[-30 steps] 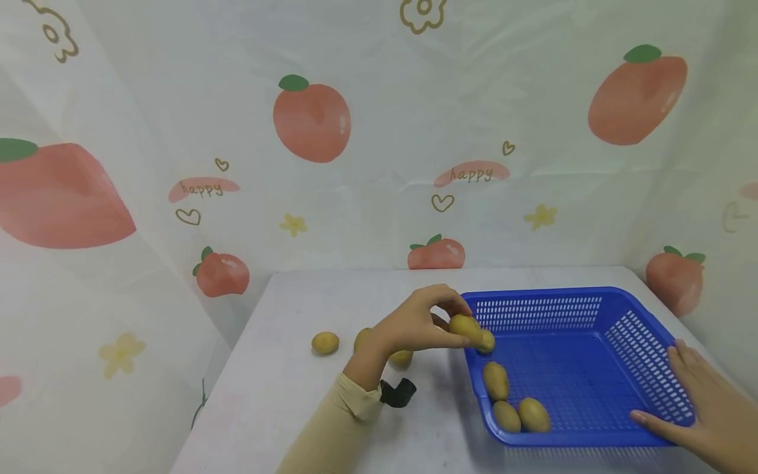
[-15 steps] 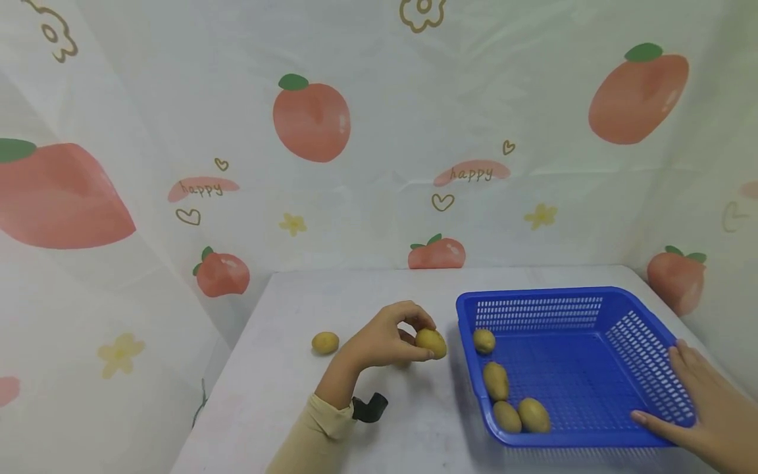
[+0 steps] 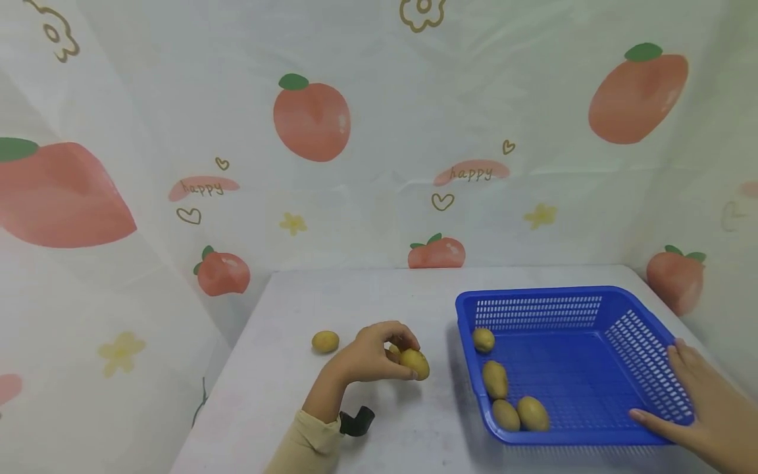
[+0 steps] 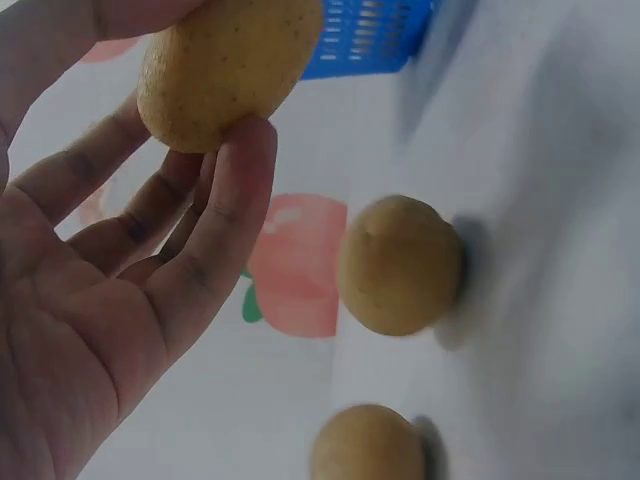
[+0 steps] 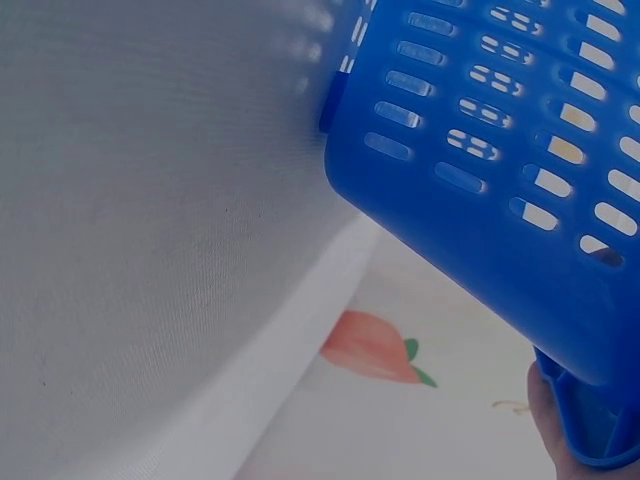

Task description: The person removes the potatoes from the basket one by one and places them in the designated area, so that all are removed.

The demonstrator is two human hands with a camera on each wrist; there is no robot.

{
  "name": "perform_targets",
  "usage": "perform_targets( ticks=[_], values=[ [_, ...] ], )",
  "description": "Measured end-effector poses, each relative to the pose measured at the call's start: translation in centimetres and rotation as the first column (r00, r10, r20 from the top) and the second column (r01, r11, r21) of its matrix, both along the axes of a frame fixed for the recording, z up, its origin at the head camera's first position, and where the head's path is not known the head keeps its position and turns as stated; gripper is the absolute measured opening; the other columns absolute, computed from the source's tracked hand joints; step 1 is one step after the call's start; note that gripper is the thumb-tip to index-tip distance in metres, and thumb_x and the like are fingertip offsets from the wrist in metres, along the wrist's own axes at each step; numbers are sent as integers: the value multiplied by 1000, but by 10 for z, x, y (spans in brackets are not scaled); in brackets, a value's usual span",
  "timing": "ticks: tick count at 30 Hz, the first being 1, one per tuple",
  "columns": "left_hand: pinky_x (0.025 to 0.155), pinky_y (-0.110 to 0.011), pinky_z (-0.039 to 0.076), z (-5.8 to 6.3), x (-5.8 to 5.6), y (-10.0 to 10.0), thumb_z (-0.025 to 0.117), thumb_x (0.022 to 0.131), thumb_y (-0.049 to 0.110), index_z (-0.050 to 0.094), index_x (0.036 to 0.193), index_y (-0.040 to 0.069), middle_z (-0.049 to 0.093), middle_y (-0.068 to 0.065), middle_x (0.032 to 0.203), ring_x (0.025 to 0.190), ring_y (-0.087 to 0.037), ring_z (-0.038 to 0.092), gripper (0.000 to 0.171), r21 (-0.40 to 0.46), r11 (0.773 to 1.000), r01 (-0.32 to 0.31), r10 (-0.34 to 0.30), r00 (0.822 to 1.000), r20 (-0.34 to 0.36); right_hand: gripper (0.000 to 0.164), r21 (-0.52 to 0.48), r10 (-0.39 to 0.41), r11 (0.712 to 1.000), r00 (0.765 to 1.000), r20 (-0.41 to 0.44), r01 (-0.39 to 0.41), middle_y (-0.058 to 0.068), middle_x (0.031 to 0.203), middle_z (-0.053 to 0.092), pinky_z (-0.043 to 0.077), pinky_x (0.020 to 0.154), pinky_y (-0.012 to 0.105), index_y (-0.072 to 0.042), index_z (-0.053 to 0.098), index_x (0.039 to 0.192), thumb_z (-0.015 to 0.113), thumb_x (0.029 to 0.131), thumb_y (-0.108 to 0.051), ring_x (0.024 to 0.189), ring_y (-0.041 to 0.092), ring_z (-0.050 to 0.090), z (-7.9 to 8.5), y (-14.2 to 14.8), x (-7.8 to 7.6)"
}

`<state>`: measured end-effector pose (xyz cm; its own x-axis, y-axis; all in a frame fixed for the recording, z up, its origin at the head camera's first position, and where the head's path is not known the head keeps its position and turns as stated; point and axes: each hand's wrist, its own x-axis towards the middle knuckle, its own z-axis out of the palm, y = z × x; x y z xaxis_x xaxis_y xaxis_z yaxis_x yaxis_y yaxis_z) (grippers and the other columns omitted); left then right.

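My left hand (image 3: pixel 379 359) pinches a yellow potato (image 3: pixel 414 364) between thumb and fingers, over the table to the left of the basket. In the left wrist view this potato (image 4: pixel 230 70) shows up close, with the fingertips under its lower side. Beyond it, partly hidden by the hand in the head view, another potato (image 4: pixel 400 265) lies on the table. At the right, my right hand (image 3: pixel 710 408) rests on the near right corner of a blue plastic basket (image 3: pixel 574 438), its fingers straight along the side rim and its thumb over the front rim.
Several potatoes sit along the basket's left side, among them a long potato (image 3: pixel 495 380) and a round potato (image 3: pixel 483 340). One potato (image 3: pixel 325 342) lies farther left on the white table (image 3: pixel 284 415). A patterned curtain (image 3: pixel 379 197) hangs behind the table.
The left hand has moved left and nearer, away from the basket's left rim, still holding the potato. The right hand and basket have stayed in place.
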<state>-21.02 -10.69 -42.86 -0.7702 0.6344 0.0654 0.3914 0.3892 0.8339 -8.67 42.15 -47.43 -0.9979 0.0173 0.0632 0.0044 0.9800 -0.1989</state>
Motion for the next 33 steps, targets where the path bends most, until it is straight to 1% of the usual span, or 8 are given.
perform_targets(
  ticks=[5,8,13,16,20,23,29,33],
  values=[
    [79,-25,62,-6,1,-5,93,76,13,74,101,24,73,12,101,95,-6,68,33,-52,999,11,-13,999,-39,135,1,14,1000,1000,-4,-14,48,159,-17,-19,113,70,24,-7,155,70,89,-65,150,65,-18,3,-1,0],
    [77,-25,62,-7,0,-7,93,75,11,75,99,23,73,12,98,92,-5,69,32,-82,996,35,-38,999,-34,135,-1,22,1000,999,-23,-22,48,159,-15,-22,113,66,24,-5,155,72,88,-64,151,64,-18,3,-1,0],
    [79,-25,61,-8,-1,-8,91,77,6,74,97,20,73,11,98,94,-4,68,29,-116,988,105,-104,994,16,136,17,19,1000,999,-48,-18,49,160,-12,-18,114,70,24,-4,155,74,86,-64,151,65,-15,2,-1,0],
    [86,-29,61,-8,-1,-9,88,78,2,73,96,17,71,9,99,95,-4,67,28,-127,983,130,-126,991,37,137,28,13,1000,999,-40,-12,49,160,-13,-8,113,79,24,-4,155,74,86,-64,151,66,-13,2,-2,1],
    [92,-32,58,-8,2,-10,86,77,3,74,97,19,72,12,99,94,-3,66,28,-176,977,119,-113,993,45,137,37,6,999,1000,-21,-5,48,161,-13,7,109,86,23,-5,156,73,85,-65,151,66,-11,3,-3,2],
    [90,-30,56,-7,3,-11,86,76,4,75,97,22,72,14,98,93,-3,65,30,-209,973,100,-91,994,52,138,41,0,999,1000,-2,0,47,162,-14,11,106,87,21,-7,157,72,86,-67,150,67,-12,5,-4,3],
    [84,-23,54,-6,5,-10,88,75,4,75,96,22,71,13,98,91,-4,65,31,-243,966,84,-68,995,73,138,31,-2,1000,1000,7,2,48,160,-16,8,107,87,22,-8,156,72,86,-66,150,66,-16,6,-3,2],
    [83,-23,54,-6,3,-10,89,75,4,75,96,21,71,13,98,91,-4,65,31,-260,962,85,-67,995,77,138,18,0,1000,1000,-4,0,48,159,-17,2,108,85,22,-8,156,73,86,-65,150,66,-16,3,-3,2]
  ],
)
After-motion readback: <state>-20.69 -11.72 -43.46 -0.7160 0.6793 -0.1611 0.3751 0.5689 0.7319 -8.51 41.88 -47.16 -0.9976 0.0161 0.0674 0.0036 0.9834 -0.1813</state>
